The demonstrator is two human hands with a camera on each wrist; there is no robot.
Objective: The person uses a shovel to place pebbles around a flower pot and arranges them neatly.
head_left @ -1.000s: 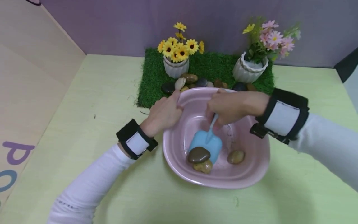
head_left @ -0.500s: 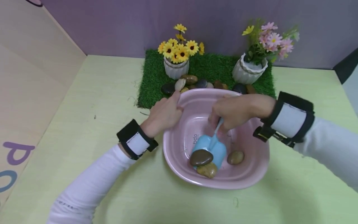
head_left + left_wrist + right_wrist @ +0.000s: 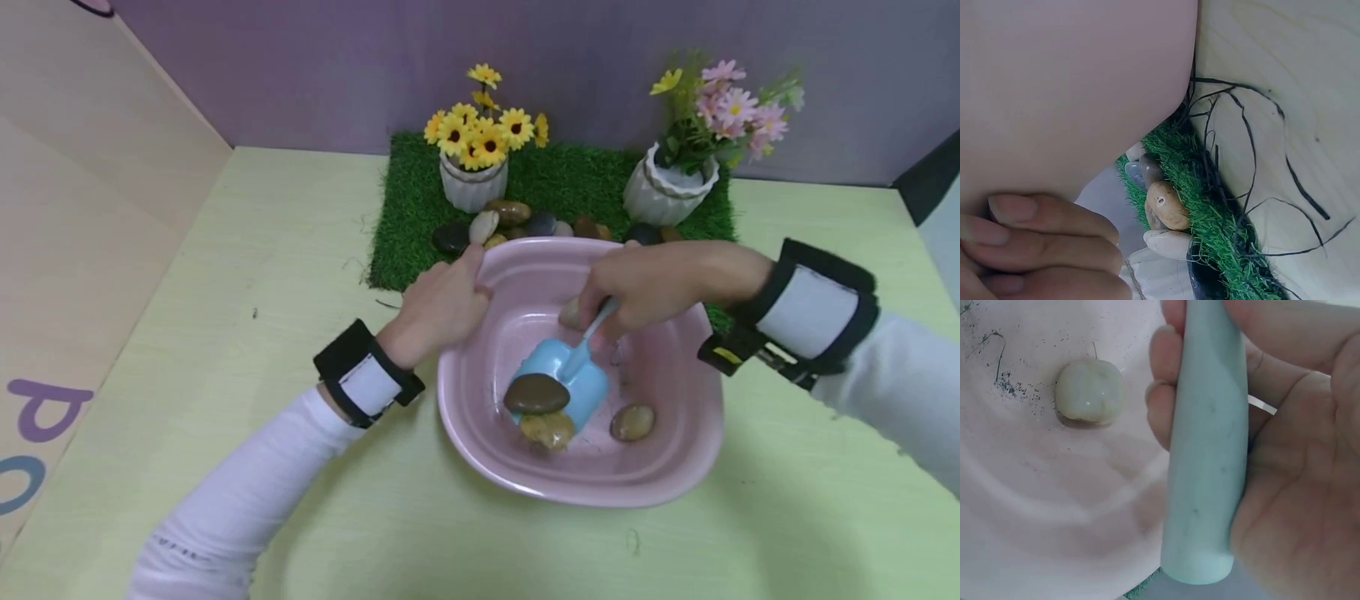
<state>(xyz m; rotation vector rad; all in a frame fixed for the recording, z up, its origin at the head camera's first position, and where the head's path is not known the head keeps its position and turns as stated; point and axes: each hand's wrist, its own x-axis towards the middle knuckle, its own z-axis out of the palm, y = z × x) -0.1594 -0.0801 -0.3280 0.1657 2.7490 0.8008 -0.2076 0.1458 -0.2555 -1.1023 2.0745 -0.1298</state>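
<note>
My left hand [image 3: 444,304] grips the left rim of a pink basin [image 3: 465,433]. In the left wrist view its fingers [image 3: 1054,250] curl at the basin's edge. My right hand [image 3: 648,283] is over the basin, its fingers wrapped round the pale blue handle [image 3: 1207,450] of a toy shovel [image 3: 585,392]. On the shovel's blade, towards its front edge, lie a dark brown stone [image 3: 536,394] and a tan stone [image 3: 549,430]. Another stone [image 3: 632,422] rests on the basin's floor to the right. Partly hidden by my right fingers, a further stone [image 3: 570,313] lies farther back.
Behind the basin is an artificial grass mat [image 3: 570,179] with several loose stones [image 3: 510,212] along its front. Two white flowerpots stand there, one with yellow flowers [image 3: 487,137], one with pink flowers [image 3: 738,104]. Dark strands [image 3: 1254,150] lie beside the mat.
My right hand has moved to the right. The shovel with the two stones has shifted, first right, then back up slightly. A stone behind the right hand has come into sight. The left hand stays put.
</note>
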